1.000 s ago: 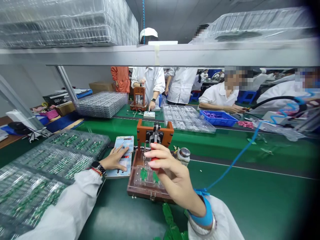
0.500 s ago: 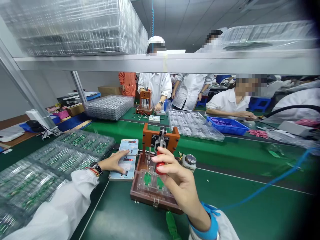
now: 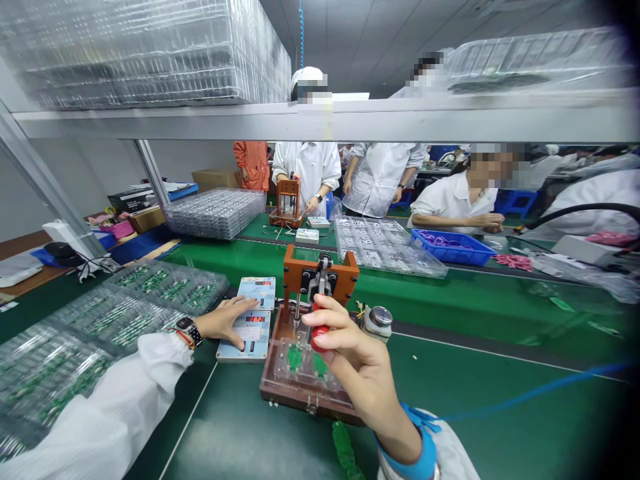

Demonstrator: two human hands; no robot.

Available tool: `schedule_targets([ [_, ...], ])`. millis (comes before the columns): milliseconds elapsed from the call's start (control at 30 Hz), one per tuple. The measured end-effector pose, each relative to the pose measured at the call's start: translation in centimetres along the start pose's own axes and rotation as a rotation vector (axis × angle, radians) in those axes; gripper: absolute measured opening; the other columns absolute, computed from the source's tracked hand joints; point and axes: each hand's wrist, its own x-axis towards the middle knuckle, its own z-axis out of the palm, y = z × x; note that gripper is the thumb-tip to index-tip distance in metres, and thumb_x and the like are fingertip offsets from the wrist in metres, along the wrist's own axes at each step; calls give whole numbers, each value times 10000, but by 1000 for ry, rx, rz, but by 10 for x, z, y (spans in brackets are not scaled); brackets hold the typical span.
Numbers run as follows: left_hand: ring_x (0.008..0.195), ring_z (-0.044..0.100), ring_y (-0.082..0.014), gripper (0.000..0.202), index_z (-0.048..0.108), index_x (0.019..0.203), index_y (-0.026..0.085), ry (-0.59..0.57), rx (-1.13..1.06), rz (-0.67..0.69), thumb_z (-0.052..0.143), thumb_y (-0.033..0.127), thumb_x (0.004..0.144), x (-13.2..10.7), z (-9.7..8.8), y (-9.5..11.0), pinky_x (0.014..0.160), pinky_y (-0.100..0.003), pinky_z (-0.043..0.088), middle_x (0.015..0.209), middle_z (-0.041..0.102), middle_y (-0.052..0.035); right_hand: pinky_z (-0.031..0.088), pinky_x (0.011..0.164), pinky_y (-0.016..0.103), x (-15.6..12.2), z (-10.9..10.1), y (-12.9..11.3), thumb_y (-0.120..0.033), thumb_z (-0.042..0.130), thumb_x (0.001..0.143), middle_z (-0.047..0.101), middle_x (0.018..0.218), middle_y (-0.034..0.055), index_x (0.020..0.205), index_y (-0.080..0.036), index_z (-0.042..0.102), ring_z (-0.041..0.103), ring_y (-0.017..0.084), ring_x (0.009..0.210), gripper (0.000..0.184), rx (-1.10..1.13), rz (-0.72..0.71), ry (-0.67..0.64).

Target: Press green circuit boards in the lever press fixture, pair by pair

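The right hand has its fingers curled round the red handle at the centre of the frame, closed on it from the lower right. The handle's long axis runs nearly upright in the picture, from the black and metal toggle clamp above down to the grip. This hand is the nearer one, already in contact; the left hand lies well to the left, its fingers spread apart and gripping nothing. Its thumb rests by a black switch on the lower blue meter box and its index fingertip by one on the upper blue meter box; whether either presses is too small to tell.

Just below and left of the handle, two green circuit boards sit side by side in a clear fixture plate on the wooden base. The orange frame stands behind. Farther out, trays of boards fill the left of the frame, and a metal-topped jar stands right of the frame on the surface.
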Motion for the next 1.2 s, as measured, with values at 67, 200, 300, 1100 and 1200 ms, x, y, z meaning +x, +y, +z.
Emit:
schedule_targets([
  [67,1423,116,-392,1116,229,1488,290,-17,31,-18,804,583,578,1,0,2,1113,-537,137,1552,229,-114,367,1111,387,-1,0,0,-122,505,931,630,1176,-55,1063,-372,631,415,128,1302,310,-7,-3,-4],
  [200,1434,111,-354,1070,203,1495,258,-52,90,-54,793,514,640,3,0,10,1118,-520,150,1555,203,-136,387,1095,418,-1,3,2,-142,514,927,640,1158,-23,1039,-341,638,411,154,1311,259,-18,-12,20],
  [300,1430,146,-349,1015,236,1483,249,-69,192,-114,813,391,661,0,-4,31,1109,-531,180,1543,241,-137,373,1105,434,2,6,0,-132,518,920,643,1148,-16,1026,-325,641,404,160,1318,253,-22,-25,27],
  [1100,1172,480,-290,672,419,1403,285,214,-447,-41,628,103,790,-97,167,209,992,-479,399,1238,584,-81,519,821,434,-181,5,50,-61,501,811,580,995,115,1065,-156,583,572,269,955,283,-1023,683,-212],
  [1200,1196,457,-295,652,436,1391,263,248,-401,-69,605,89,786,-97,161,195,993,-482,379,1242,589,-86,518,837,404,-175,7,48,-3,522,767,583,978,93,1073,-149,593,560,238,944,347,-913,658,-250],
])
